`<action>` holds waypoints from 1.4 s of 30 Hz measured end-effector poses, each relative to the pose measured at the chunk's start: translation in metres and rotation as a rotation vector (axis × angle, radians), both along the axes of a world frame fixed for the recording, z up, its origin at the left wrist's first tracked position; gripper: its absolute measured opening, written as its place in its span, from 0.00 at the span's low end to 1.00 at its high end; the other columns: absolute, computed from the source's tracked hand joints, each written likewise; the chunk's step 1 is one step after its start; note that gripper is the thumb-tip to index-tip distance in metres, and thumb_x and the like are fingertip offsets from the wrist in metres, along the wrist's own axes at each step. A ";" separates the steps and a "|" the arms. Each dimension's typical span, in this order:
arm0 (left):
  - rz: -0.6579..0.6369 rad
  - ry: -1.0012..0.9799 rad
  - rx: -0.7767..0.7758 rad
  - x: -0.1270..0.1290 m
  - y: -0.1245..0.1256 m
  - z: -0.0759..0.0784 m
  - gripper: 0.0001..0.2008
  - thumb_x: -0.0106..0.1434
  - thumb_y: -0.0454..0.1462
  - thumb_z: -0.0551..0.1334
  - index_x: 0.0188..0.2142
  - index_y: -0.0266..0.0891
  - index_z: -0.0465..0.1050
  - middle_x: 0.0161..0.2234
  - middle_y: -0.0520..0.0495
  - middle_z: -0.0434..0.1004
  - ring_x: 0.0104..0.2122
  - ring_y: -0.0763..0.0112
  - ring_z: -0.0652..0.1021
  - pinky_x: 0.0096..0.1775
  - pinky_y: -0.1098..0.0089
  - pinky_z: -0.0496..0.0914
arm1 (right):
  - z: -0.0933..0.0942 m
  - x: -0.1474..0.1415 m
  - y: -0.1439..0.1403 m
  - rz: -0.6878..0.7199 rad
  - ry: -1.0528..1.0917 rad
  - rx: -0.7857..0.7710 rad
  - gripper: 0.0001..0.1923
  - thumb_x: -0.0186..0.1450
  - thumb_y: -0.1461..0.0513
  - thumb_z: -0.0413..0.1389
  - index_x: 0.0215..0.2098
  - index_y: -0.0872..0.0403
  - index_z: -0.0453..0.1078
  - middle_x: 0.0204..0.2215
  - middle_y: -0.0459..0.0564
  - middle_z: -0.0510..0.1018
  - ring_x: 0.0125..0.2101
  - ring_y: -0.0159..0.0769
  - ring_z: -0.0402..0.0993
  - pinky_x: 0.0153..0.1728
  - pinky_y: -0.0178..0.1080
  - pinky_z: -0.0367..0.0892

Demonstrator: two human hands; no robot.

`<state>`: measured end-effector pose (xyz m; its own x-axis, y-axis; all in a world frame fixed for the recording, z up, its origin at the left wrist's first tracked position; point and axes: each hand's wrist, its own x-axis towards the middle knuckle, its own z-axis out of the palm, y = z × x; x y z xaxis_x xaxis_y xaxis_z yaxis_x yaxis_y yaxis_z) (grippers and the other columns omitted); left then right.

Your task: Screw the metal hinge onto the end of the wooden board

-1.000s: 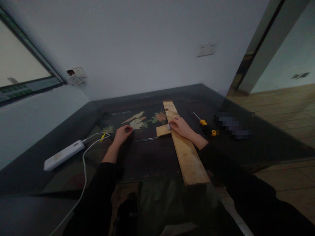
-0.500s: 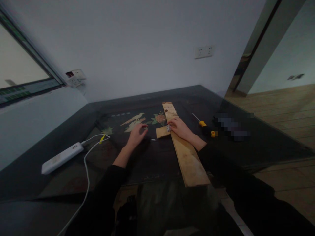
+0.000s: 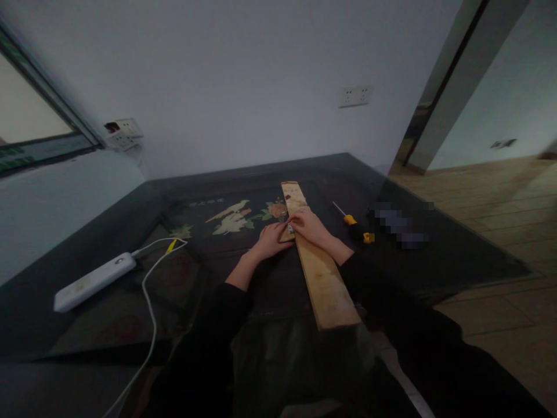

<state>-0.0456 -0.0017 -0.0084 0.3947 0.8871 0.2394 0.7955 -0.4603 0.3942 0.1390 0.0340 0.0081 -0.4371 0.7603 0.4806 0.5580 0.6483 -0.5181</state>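
Observation:
A long wooden board (image 3: pixel 328 284) lies lengthwise on the dark table, its near end reaching past the front edge. Against its left side sits a short wooden piece (image 3: pixel 287 235), mostly covered by my hands. At the joint shows a small metal piece with holes (image 3: pixel 290 229); its exact kind is too small to tell. My right hand (image 3: pixel 311 226) rests across the long board, fingertips closed on the metal piece. My left hand (image 3: pixel 272 241) is closed over the short piece, its fingertips meeting those of the right.
A screwdriver (image 3: pixel 352 224) with a yellow and black handle lies right of the board, beside a blurred-out object (image 3: pixel 398 223). At the left is a white power strip (image 3: pixel 96 281) with its white cable (image 3: pixel 150 302). A wall with sockets (image 3: pixel 355 96) stands behind the table (image 3: pixel 456 255).
My left hand has moved right from above the table onto the short wooden piece, and its fingers have closed. My right hand stays at the metal piece. The view has shifted slightly.

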 end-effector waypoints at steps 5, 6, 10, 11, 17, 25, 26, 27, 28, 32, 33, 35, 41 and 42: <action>-0.048 -0.035 0.036 -0.007 0.004 -0.001 0.33 0.57 0.44 0.68 0.60 0.42 0.65 0.54 0.39 0.73 0.55 0.55 0.72 0.56 0.54 0.65 | -0.004 0.002 -0.001 0.041 -0.022 0.009 0.08 0.63 0.65 0.59 0.40 0.54 0.77 0.38 0.52 0.78 0.43 0.39 0.71 0.48 0.43 0.64; -0.054 -0.040 0.039 -0.007 0.005 -0.001 0.33 0.56 0.45 0.69 0.60 0.42 0.66 0.54 0.40 0.74 0.55 0.55 0.72 0.56 0.54 0.66 | -0.004 0.003 -0.001 0.060 -0.027 0.008 0.09 0.63 0.64 0.59 0.41 0.54 0.77 0.38 0.52 0.78 0.43 0.40 0.71 0.48 0.44 0.64; -0.046 -0.068 0.036 -0.009 0.008 -0.001 0.31 0.55 0.45 0.70 0.56 0.41 0.70 0.53 0.39 0.75 0.53 0.54 0.73 0.55 0.55 0.66 | -0.005 0.007 -0.001 0.124 -0.056 -0.016 0.13 0.61 0.63 0.62 0.45 0.54 0.76 0.40 0.52 0.80 0.45 0.41 0.71 0.49 0.44 0.64; -0.045 -0.074 0.031 -0.009 0.008 -0.001 0.30 0.55 0.46 0.70 0.56 0.41 0.71 0.52 0.39 0.76 0.53 0.54 0.74 0.55 0.55 0.66 | -0.005 0.007 -0.001 0.130 -0.064 -0.020 0.14 0.60 0.63 0.62 0.45 0.54 0.76 0.41 0.52 0.80 0.46 0.42 0.71 0.49 0.44 0.64; -0.039 -0.121 0.008 -0.011 0.008 0.004 0.31 0.52 0.46 0.72 0.54 0.39 0.72 0.51 0.38 0.77 0.50 0.55 0.76 0.54 0.56 0.67 | -0.003 0.005 -0.001 0.118 -0.099 -0.031 0.17 0.59 0.65 0.61 0.47 0.54 0.75 0.42 0.53 0.79 0.47 0.42 0.70 0.49 0.44 0.64; -0.010 -0.124 0.036 -0.012 0.006 0.009 0.28 0.52 0.46 0.72 0.52 0.41 0.75 0.50 0.40 0.78 0.51 0.55 0.76 0.54 0.57 0.68 | 0.000 0.002 0.000 0.111 -0.108 -0.024 0.14 0.59 0.65 0.61 0.44 0.55 0.75 0.40 0.52 0.79 0.44 0.42 0.70 0.48 0.43 0.63; -0.010 -0.123 0.041 -0.012 0.006 0.008 0.28 0.52 0.45 0.72 0.51 0.41 0.75 0.50 0.40 0.78 0.50 0.55 0.76 0.54 0.57 0.68 | 0.000 0.001 0.000 0.104 -0.106 -0.022 0.14 0.59 0.65 0.61 0.44 0.55 0.76 0.40 0.52 0.79 0.44 0.42 0.70 0.48 0.44 0.63; -0.012 -0.124 0.044 -0.012 0.006 0.008 0.27 0.52 0.46 0.72 0.51 0.41 0.75 0.50 0.40 0.78 0.50 0.55 0.76 0.54 0.57 0.69 | 0.000 0.001 0.000 0.101 -0.107 -0.021 0.13 0.59 0.65 0.61 0.44 0.55 0.76 0.40 0.52 0.79 0.44 0.42 0.70 0.48 0.44 0.63; -0.017 -0.125 0.045 -0.012 0.006 0.007 0.27 0.52 0.46 0.72 0.51 0.41 0.75 0.50 0.40 0.78 0.50 0.55 0.76 0.53 0.57 0.69 | 0.000 0.001 0.000 0.101 -0.109 -0.018 0.13 0.59 0.65 0.60 0.44 0.55 0.76 0.39 0.52 0.79 0.44 0.42 0.70 0.48 0.44 0.63; -0.029 -0.131 0.036 -0.013 0.009 0.002 0.27 0.53 0.46 0.71 0.51 0.41 0.76 0.50 0.41 0.79 0.50 0.55 0.77 0.54 0.56 0.69 | -0.002 0.002 0.003 0.136 -0.124 -0.006 0.12 0.60 0.65 0.60 0.43 0.56 0.76 0.38 0.53 0.79 0.42 0.41 0.70 0.47 0.43 0.62; -0.029 -0.128 0.036 -0.013 0.010 0.001 0.27 0.53 0.47 0.71 0.51 0.41 0.75 0.50 0.41 0.78 0.51 0.55 0.76 0.54 0.56 0.68 | -0.003 0.002 0.004 0.139 -0.123 -0.003 0.12 0.59 0.65 0.61 0.43 0.56 0.77 0.37 0.53 0.79 0.42 0.41 0.70 0.47 0.43 0.62; -0.031 -0.116 0.037 -0.013 0.010 0.000 0.27 0.54 0.47 0.70 0.52 0.41 0.75 0.50 0.40 0.78 0.51 0.55 0.76 0.55 0.56 0.68 | -0.004 0.002 0.005 0.137 -0.118 0.005 0.12 0.59 0.64 0.61 0.43 0.56 0.77 0.36 0.52 0.79 0.41 0.41 0.69 0.46 0.42 0.62; -0.016 -0.061 0.030 -0.010 0.006 0.004 0.27 0.55 0.48 0.69 0.52 0.41 0.74 0.52 0.40 0.77 0.53 0.55 0.74 0.55 0.55 0.66 | -0.006 0.003 0.006 0.154 -0.085 0.005 0.11 0.59 0.65 0.61 0.41 0.56 0.77 0.35 0.52 0.79 0.40 0.40 0.69 0.46 0.43 0.62; -0.003 -0.051 0.036 -0.010 0.005 0.005 0.28 0.55 0.48 0.69 0.53 0.41 0.73 0.53 0.40 0.76 0.54 0.55 0.73 0.56 0.55 0.66 | -0.005 0.003 0.006 0.158 -0.080 -0.001 0.11 0.59 0.65 0.61 0.42 0.56 0.77 0.35 0.52 0.79 0.40 0.40 0.69 0.46 0.43 0.62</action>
<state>-0.0554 0.0032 -0.0034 0.3837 0.8765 0.2906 0.7735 -0.4770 0.4173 0.1422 0.0398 0.0026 -0.5882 0.6793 0.4388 0.4883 0.7308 -0.4769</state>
